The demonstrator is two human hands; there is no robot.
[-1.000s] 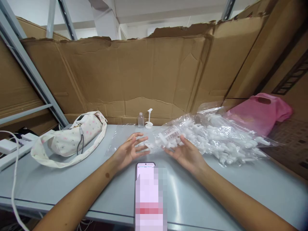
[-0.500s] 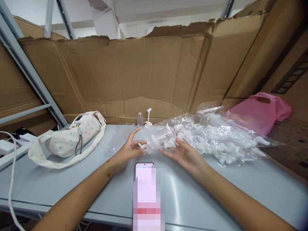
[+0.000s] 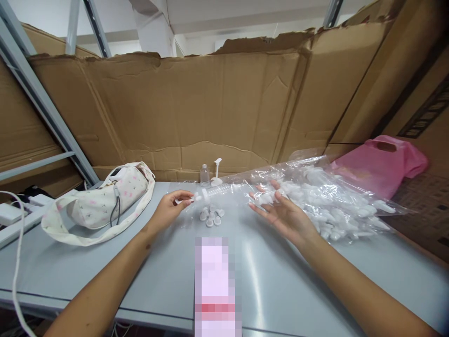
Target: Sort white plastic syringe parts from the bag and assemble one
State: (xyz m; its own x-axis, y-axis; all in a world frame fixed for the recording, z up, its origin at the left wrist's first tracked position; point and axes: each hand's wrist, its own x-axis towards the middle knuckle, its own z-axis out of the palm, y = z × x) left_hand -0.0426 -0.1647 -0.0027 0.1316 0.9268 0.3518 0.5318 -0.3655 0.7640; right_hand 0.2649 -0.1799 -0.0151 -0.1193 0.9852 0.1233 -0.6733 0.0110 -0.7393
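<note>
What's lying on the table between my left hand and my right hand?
In the head view, a small cluster of white caps lies between the left hand and right hand.

White plastic caps (image 3: 211, 216) lie on a pale grey-blue table (image 3: 105, 262), just left of a clear bag (image 3: 315, 196) packed with white parts. Left of the caps sits a cream cloth bag (image 3: 105, 199) sprinkled with small pink and grey marks. Right of the clear bag lies a pink plastic bag (image 3: 379, 161); brown cardboard (image 3: 196, 107) stands behind.
</note>
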